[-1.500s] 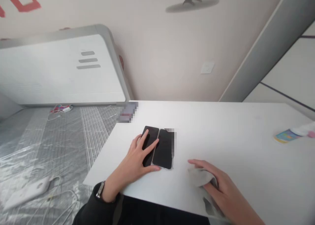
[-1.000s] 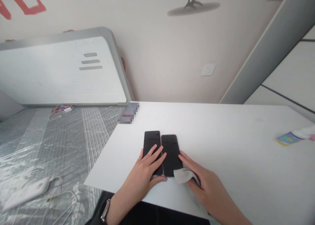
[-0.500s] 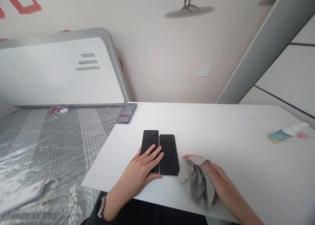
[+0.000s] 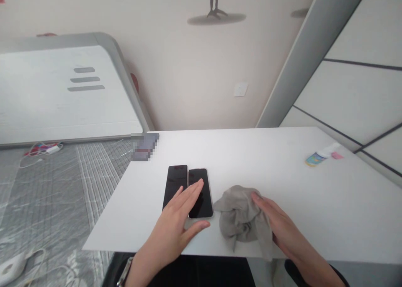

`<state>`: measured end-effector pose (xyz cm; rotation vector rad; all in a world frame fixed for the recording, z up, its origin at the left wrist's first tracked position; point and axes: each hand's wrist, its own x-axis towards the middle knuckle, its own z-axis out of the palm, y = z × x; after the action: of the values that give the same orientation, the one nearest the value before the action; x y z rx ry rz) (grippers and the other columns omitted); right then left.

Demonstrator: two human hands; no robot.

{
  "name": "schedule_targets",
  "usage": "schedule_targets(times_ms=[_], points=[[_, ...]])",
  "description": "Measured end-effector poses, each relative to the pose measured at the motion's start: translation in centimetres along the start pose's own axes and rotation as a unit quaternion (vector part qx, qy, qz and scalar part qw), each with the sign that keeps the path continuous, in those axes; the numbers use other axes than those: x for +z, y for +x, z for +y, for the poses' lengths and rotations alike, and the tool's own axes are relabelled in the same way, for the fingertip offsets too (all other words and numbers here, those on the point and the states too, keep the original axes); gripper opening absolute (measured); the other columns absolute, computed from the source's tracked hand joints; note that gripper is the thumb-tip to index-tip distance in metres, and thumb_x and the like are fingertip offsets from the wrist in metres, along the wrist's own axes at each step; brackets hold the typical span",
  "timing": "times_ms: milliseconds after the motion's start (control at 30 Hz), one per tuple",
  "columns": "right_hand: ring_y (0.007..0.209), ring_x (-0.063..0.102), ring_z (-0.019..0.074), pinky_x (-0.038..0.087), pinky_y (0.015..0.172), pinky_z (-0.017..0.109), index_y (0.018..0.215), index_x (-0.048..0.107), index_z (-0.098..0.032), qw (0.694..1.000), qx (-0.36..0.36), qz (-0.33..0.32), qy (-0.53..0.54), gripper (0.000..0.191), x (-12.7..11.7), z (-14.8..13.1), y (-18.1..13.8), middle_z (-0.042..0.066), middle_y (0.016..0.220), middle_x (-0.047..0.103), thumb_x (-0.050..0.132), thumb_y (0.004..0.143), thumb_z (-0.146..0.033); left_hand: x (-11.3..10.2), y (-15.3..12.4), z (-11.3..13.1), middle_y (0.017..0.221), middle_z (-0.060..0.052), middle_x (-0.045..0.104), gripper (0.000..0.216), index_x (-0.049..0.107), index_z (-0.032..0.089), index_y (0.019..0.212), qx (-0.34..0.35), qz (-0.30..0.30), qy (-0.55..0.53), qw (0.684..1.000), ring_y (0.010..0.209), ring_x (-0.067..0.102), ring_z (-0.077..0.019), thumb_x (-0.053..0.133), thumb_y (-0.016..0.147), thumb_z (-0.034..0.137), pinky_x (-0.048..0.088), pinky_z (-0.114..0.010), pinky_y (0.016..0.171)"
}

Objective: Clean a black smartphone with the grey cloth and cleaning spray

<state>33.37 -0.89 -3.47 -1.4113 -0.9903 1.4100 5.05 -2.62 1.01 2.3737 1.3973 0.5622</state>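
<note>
Two black smartphones lie side by side, screens up, on the white table [image 4: 138, 220]. My left hand [image 4: 176, 220] is stretched out over them, thumb apart. Its fingertips lie over the right phone [image 4: 202, 205], and the hand covers the lower part of the left phone [image 4: 175, 178]. Whether the fingers press on the glass, I cannot tell. In my right hand [image 4: 278, 220] is a crumpled grey cloth [image 4: 238, 211], gripped at its right side, just right of the phones. Most of my right fingers are hidden behind the cloth.
A small bottle [image 4: 317, 158] with a white top lies on its side at the table's right, beside a pink piece [image 4: 337, 155]. A blurred-out flat item [image 4: 146, 146] sits at the far left corner. Left of the table is a plastic-covered bed [image 4: 63, 203] with cables.
My left hand has shifted from the left phone toward the right one, its fingers drawn closer together. The cloth has turned and spread in my right hand. The camera view has swung right.
</note>
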Motion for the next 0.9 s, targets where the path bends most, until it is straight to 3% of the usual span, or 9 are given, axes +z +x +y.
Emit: schedule_targets(times_ms=[67,167,233,333,500,600,667,767,900], points=[[0.100,0.077,0.0329,0.064,0.084,0.042,0.101,0.079,-0.022,0.996,0.039,-0.051,0.056,0.052,0.6,-1.2,-0.7,0.009,0.100,0.081,0.077,0.077,-0.069,0.7,1.4,1.4,0.158,-0.011,0.051,0.075,0.024,0.032,0.163,-0.025,0.000,-0.075,0.997,0.144,0.050,-0.0300,0.062,0.099,0.042,0.043,-0.052,0.118],[0.088,0.077,0.0283,0.063,0.078,0.036,0.100,0.079,-0.020,0.989,0.044,-0.109,0.095,0.053,1.1,-3.2,-1.6,0.009,0.093,0.081,0.082,0.074,-0.066,1.6,3.4,2.8,0.116,-0.007,0.076,0.055,0.056,0.026,0.144,-0.063,-0.040,-0.193,0.978,0.109,0.072,-0.0270,0.071,0.093,0.039,0.057,-0.041,0.097],[0.087,0.076,0.0273,0.062,0.077,0.036,0.098,0.080,-0.020,0.989,0.023,-0.116,0.095,0.050,0.9,-4.0,-1.9,0.009,0.094,0.081,0.082,0.074,-0.064,1.7,4.2,3.1,0.089,-0.001,0.074,0.026,0.072,0.021,0.112,-0.080,-0.067,-0.247,0.964,0.084,0.071,-0.0212,0.072,0.090,0.036,0.057,-0.032,0.078],[0.090,0.075,0.0268,0.060,0.083,0.037,0.093,0.080,-0.023,0.992,-0.012,-0.088,0.091,0.046,0.0,-4.0,-1.4,0.007,0.094,0.081,0.083,0.072,-0.063,1.3,4.8,3.0,0.083,-0.001,0.070,0.016,0.067,0.019,0.083,-0.076,-0.042,-0.267,0.960,0.078,0.065,-0.0180,0.068,0.092,0.033,0.051,-0.027,0.071],[0.090,0.072,0.0249,0.058,0.086,0.037,0.088,0.079,-0.026,0.994,-0.091,-0.050,0.044,0.038,-1.3,-4.9,0.9,0.004,0.090,0.078,0.080,0.077,-0.063,-0.8,6.8,3.4,0.081,0.003,0.069,0.012,0.067,0.023,0.092,-0.031,0.029,-0.197,0.980,0.070,0.062,-0.0152,0.061,0.097,0.031,0.048,-0.025,0.065],[0.095,0.070,0.0244,0.054,0.093,0.038,0.093,0.079,-0.027,0.980,-0.196,-0.021,-0.013,0.032,-2.2,-7.0,2.3,0.002,0.092,0.077,0.074,0.087,-0.058,-2.4,8.6,4.3,0.088,0.001,0.072,0.010,0.067,0.023,0.098,0.053,0.125,-0.119,0.984,0.076,0.065,-0.0158,0.059,0.100,0.029,0.052,-0.026,0.071],[0.106,0.068,0.0264,0.052,0.101,0.041,0.101,0.079,-0.028,0.963,-0.263,0.004,-0.065,0.029,-2.9,-8.2,2.5,0.003,0.102,0.077,0.069,0.092,-0.054,-2.9,9.2,4.9,0.091,-0.002,0.074,0.013,0.067,0.022,0.102,0.127,0.150,-0.072,0.978,0.083,0.068,-0.0166,0.055,0.102,0.027,0.054,-0.028,0.076],[0.122,0.063,0.0304,0.047,0.109,0.048,0.099,0.079,-0.028,0.925,-0.342,0.003,-0.164,0.024,-4.3,-7.8,2.1,0.006,0.113,0.076,0.064,0.095,-0.047,-1.9,8.8,5.0,0.093,-0.003,0.074,0.021,0.067,0.021,0.100,0.219,0.111,0.007,0.969,0.088,0.068,-0.0176,0.046,0.106,0.021,0.055,-0.031,0.080],[0.129,0.060,0.0322,0.041,0.114,0.060,0.084,0.081,-0.030,0.882,-0.342,-0.094,-0.309,0.031,-6.7,-3.9,0.7,0.006,0.116,0.077,0.053,0.099,-0.029,0.8,6.4,4.2,0.082,-0.002,0.070,0.020,0.065,0.019,0.090,0.290,-0.009,0.137,0.947,0.080,0.066,-0.0192,0.051,0.104,0.020,0.056,-0.035,0.081]])
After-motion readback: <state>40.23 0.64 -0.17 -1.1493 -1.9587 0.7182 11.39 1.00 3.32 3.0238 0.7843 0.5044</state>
